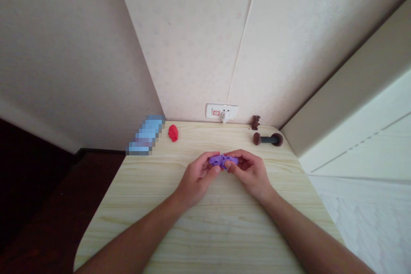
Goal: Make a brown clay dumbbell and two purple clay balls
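The pale wall (199,30) bounds you in front, running along the far edge of the wooden table (221,235); its near edge is out of view, while its left edge falls off to dark floor (61,192). A white panel (362,98) presses close at the far right corner. Your left hand (196,175) and right hand (252,171) nearly meet mid-table, with wood grain running out to both side edges. A blurred blue patch (146,135) overlaps the far left corner. The socket (212,112) sits low on the wall; a dumbbell-shaped object (268,139) lies near the right edge. Between your fingertips, pinched by both hands, is a crumpled purple piece (215,161). A red lump (173,132) and a small brown figurine (256,122) stay near the far edge.
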